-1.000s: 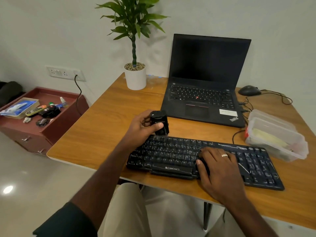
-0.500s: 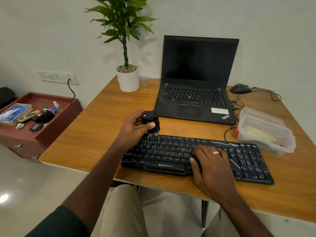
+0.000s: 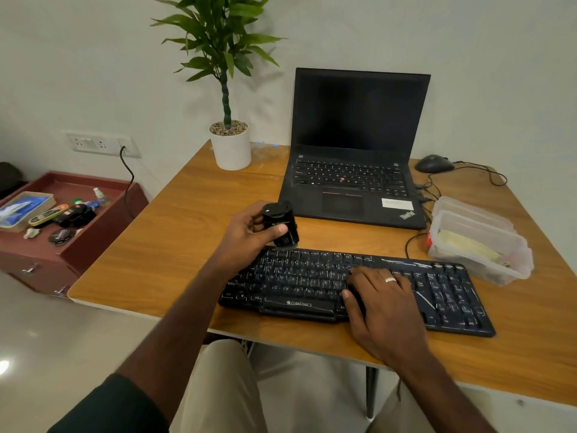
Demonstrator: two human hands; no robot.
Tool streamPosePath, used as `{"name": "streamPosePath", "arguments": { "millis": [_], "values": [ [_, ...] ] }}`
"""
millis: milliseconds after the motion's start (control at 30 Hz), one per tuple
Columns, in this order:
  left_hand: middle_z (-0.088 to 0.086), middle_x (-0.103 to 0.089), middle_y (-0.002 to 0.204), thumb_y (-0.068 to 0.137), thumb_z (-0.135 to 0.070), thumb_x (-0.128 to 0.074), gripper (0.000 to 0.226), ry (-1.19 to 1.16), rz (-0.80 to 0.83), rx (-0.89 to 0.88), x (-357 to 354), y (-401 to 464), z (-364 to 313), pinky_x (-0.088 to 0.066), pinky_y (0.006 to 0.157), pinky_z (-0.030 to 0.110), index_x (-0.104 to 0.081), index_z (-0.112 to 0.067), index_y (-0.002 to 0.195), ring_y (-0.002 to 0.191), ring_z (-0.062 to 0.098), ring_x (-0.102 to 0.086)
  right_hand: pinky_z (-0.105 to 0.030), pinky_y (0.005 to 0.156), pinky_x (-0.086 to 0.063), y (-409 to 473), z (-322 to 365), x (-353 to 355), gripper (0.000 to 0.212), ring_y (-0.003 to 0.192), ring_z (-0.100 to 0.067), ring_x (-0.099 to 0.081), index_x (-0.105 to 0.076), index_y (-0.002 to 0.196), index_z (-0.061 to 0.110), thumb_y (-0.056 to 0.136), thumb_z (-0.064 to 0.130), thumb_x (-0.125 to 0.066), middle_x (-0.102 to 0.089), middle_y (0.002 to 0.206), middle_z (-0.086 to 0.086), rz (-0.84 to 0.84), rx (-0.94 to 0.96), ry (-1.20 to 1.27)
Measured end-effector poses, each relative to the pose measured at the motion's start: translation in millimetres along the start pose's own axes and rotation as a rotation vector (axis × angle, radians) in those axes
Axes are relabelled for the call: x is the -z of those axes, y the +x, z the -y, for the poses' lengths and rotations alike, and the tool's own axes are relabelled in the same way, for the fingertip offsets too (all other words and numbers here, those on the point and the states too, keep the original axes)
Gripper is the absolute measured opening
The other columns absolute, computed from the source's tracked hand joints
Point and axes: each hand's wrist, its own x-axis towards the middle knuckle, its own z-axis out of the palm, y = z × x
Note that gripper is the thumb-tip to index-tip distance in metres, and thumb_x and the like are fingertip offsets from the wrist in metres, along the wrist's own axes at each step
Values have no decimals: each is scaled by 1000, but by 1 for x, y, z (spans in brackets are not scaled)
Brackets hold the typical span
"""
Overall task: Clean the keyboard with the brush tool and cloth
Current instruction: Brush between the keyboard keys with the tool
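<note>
A black keyboard (image 3: 443, 295) lies along the front of the wooden desk (image 3: 193, 232). My left hand (image 3: 246, 235) grips a small black brush tool (image 3: 281, 225), held upright just above the keyboard's top left edge. Its lower end hangs close over the top row of keys; I cannot tell if it touches them. My right hand (image 3: 379, 304) rests flat on the keys right of the middle, fingers spread, a ring on one finger. No cloth is plainly in view.
An open black laptop (image 3: 356, 170) stands behind the keyboard. A white potted plant (image 3: 230, 145) is at the back left, a mouse (image 3: 434, 164) with cables at the back right. Clear plastic containers (image 3: 477, 242) sit right of the keyboard. A red side cabinet (image 3: 62, 232) holds small items.
The left hand with the brush tool has drawn back slightly off the keys toward the keyboard's top left edge. My head view shifted. The right hand stays on the keys.
</note>
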Motion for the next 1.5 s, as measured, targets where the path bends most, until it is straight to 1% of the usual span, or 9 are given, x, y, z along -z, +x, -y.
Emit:
{"name": "streamPosePath", "arguments": {
  "millis": [133,300,500,633,800,967,1100,1300,1500],
  "values": [
    [9,-71,109,89,1,-67,30,-83,-107,-14,14,-3,-2,-57,94,41,-62,-10,116,108,26,-69,-44,93,-42,0,0,0,23,101,-17,-56,-60,105,23,99,38,-44,-62,110,6,-4,2,-6],
    [-2,-72,100,88,0,-69,29,-11,-33,26,20,-5,4,-57,83,30,-64,-6,116,99,17,-70,-43,92,-41,1,-1,0,24,100,-17,-56,-60,105,23,99,39,-43,-62,110,6,-1,2,-12],
    [2,-73,106,89,3,-66,33,-51,-34,32,-8,1,4,-58,82,28,-59,0,122,100,15,-71,-44,95,-43,0,0,0,25,101,-16,-57,-60,107,24,99,40,-43,-62,111,6,6,-12,-2],
    [-1,-74,101,89,3,-66,30,-87,-82,13,6,0,1,-60,87,35,-61,-5,117,101,19,-71,-44,95,-44,0,0,0,25,102,-16,-57,-59,108,25,99,41,-42,-62,112,6,14,-21,-6],
    [7,-72,111,88,-2,-70,36,-6,39,60,-9,4,7,-58,85,30,-61,-5,123,106,23,-71,-44,95,-43,1,0,0,25,101,-15,-56,-58,107,25,99,41,-42,-61,112,6,21,-17,-13],
    [1,-71,112,87,-1,-72,35,43,-17,35,-28,15,1,-55,82,18,-63,-15,118,105,11,-70,-45,95,-45,0,1,1,23,101,-15,-55,-57,107,25,99,41,-42,-61,111,7,20,-23,-5],
    [7,-72,111,88,0,-69,33,-90,-37,76,-10,10,0,-60,85,38,-61,-6,120,106,23,-71,-46,96,-46,0,0,1,25,101,-14,-56,-58,108,26,99,42,-41,-62,111,7,16,-31,4],
    [1,-74,105,88,3,-68,33,-62,49,98,-20,4,0,-60,78,33,-62,-5,120,96,23,-74,-45,98,-44,-1,-1,-1,26,104,-15,-55,-59,109,26,99,42,-41,-62,114,8,30,-34,-4],
    [9,-68,117,88,3,-69,34,-62,-34,39,-43,14,-2,-58,94,42,-61,-6,120,108,20,-70,-45,97,-44,-1,1,1,25,103,-15,-56,-59,108,25,99,41,-42,-62,113,7,24,-36,-5]
  ]
}}
